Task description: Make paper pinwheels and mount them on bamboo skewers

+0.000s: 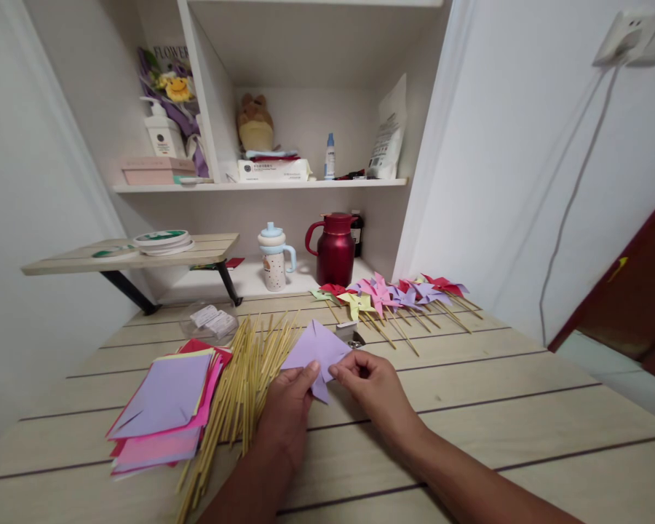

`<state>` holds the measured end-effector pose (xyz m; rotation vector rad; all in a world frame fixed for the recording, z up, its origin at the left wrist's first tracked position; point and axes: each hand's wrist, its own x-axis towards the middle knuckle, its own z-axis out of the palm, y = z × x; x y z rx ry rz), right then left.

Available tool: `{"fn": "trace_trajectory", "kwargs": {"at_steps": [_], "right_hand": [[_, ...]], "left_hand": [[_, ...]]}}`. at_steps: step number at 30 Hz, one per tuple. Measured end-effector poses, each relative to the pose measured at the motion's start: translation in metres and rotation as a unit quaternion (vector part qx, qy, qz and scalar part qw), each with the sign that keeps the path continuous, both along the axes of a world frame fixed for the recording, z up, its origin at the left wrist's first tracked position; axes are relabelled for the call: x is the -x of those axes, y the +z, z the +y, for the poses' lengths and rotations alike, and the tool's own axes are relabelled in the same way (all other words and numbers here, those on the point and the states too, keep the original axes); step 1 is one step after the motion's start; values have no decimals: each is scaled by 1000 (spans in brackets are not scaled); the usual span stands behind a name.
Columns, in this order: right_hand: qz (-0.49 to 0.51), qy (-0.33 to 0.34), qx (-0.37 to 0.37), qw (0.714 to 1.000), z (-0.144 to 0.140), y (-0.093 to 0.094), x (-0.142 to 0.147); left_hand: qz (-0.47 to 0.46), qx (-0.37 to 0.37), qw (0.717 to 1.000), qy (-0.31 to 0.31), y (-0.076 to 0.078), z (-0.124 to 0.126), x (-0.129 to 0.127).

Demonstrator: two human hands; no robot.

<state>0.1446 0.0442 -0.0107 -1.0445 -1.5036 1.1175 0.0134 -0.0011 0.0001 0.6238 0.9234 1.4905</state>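
Both of my hands hold a lilac paper square (315, 351) just above the wooden table (513, 407). My left hand (290, 409) pinches its lower left edge. My right hand (372, 384) pinches the lower right edge with thumb and forefinger; one paper corner points down between the hands. A bundle of thin bamboo sticks (239, 386) lies to the left of my left hand. Further left lies a stack of coloured paper sheets (167, 411), lilac on top.
Several finished paper pinwheels (396, 295) on sticks lie at the back right. A small metal object (349, 335) sits behind the paper. A clear container (210, 320), a white cup (274, 258) and a red jug (335, 249) stand behind. Shelves hold assorted items.
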Motion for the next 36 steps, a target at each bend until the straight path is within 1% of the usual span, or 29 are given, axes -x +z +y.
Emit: {"fn": "trace_trajectory", "kwargs": {"at_steps": [3,5,9,12,14,15,16,19,22,26,29,32,36], "right_hand": [[-2,10,-7,1000,0,-1,0],[-8,2,-17,1000,0,0,-1],[-9,-62,-74,995,4,7,-10],[0,-85,-127,988,9,13,-20],[-7,-73,-146,987,12,16,-25],[-9,-55,-145,988,13,17,-26],[-8,-32,-135,990,14,19,-28],[9,49,-69,996,15,22,-28],[7,100,-33,994,14,25,-26],[-19,108,-55,992,13,25,-24],[-12,100,-77,992,13,24,-24],[-3,92,-83,992,13,23,-25],[-17,87,-81,993,12,22,-24]], "left_hand": [[8,2,1000,9,0,0,0],[17,1,1000,17,0,0,1],[58,3,997,42,-3,4,10],[112,11,992,65,-5,7,17],[156,17,985,74,-5,8,18],[178,19,981,76,-4,8,18],[198,21,977,77,-3,8,16],[243,12,967,70,-1,8,11],[277,4,959,69,0,8,9],[338,-5,937,93,1,9,12],[387,-26,914,113,4,7,12],[425,-49,895,126,6,5,9],[449,-65,882,128,7,4,6]]}}
